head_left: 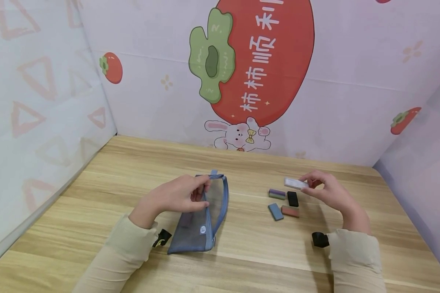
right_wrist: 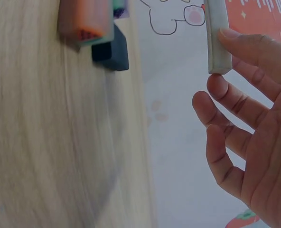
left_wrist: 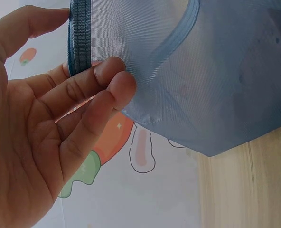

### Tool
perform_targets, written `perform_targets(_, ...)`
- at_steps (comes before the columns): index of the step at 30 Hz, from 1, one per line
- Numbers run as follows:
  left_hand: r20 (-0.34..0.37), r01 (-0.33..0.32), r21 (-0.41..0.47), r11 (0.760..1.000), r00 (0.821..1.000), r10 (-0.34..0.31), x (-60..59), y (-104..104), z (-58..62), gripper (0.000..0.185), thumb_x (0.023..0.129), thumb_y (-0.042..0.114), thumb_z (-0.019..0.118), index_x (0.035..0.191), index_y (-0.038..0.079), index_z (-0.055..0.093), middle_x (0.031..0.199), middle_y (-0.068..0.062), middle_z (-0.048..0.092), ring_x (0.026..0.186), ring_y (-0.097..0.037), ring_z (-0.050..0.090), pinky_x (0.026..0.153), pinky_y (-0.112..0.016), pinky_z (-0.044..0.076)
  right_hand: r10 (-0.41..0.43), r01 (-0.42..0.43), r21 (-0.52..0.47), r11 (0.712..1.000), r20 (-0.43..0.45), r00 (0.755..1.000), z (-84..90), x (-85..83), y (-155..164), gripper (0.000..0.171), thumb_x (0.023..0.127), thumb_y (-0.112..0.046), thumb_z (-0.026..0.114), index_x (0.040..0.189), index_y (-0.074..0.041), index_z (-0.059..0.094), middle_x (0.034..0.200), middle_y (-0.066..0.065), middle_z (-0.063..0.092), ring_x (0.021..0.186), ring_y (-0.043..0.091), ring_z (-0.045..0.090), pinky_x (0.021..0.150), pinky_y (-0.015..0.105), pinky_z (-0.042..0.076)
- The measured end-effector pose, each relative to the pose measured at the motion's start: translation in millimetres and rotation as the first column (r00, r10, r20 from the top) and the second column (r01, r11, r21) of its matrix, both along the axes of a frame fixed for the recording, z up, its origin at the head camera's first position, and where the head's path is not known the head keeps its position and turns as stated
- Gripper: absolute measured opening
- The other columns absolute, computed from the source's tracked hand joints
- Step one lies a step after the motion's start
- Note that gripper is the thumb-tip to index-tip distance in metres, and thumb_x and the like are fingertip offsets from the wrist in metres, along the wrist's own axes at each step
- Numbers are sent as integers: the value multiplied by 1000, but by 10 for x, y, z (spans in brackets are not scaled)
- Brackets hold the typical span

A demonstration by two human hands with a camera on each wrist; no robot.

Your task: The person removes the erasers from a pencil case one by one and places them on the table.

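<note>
My left hand (head_left: 181, 195) pinches the zipped edge of a blue mesh pencil pouch (head_left: 220, 203), which leans with its mouth held apart. In the left wrist view the thumb lies on one side of the zip edge (left_wrist: 80, 38) and fingers on the other. A dim purplish thing (head_left: 186, 219) shows through the mesh. Over the table on the right, my right hand (head_left: 326, 189) pinches a white eraser (head_left: 295, 183) by one end, thumb and fingertips on it. Seen from the right wrist, that white eraser (right_wrist: 218, 42) is a slim block, and the other fingers are loosely bent.
Several eraser-like blocks lie grouped below the right hand: a purple-and-green one (head_left: 277, 194), a black one (head_left: 292, 199), a blue one (head_left: 276, 212) and a reddish one (head_left: 290, 211). A printed backdrop (head_left: 161, 106) rises behind the wooden table (head_left: 256, 252).
</note>
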State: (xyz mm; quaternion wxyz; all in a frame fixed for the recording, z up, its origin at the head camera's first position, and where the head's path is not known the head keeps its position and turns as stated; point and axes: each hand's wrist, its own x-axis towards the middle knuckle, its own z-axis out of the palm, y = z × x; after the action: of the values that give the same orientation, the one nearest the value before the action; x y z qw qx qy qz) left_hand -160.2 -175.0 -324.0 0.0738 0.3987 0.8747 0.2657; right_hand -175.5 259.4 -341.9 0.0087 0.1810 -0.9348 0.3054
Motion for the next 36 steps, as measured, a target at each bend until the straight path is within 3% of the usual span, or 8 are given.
perform_targets(5,1,0,0,1000,1000,0,0,3,6,23,88,23,70,99,13,52,72,8,55,64,-3,51,64,-22,47,-21,21,11,1000,28,999,-25,3,79,23,91,-13,70,112,-3,68,89,7,58,88,23,58,71,27,47)
perform_targets(12,-4,-1,-1,1000,1000,1,0,13,4,24,87,23,70,99,13,52,72,8,55,64,-3,51,64,-22,48,-58,55,35,998,84,995,-77,43,168,22,92,-13,68,111,-2,69,88,6,55,84,19,56,70,30,45)
perform_targets(36,-14,-4,-6,1000,1000,4,4,-7,8,24,87,23,70,100,14,52,73,8,56,65,-3,51,64,-22,48,-114,107,79,991,97,989,-247,164,439,21,89,-12,71,108,-2,69,84,2,51,77,10,53,65,23,42)
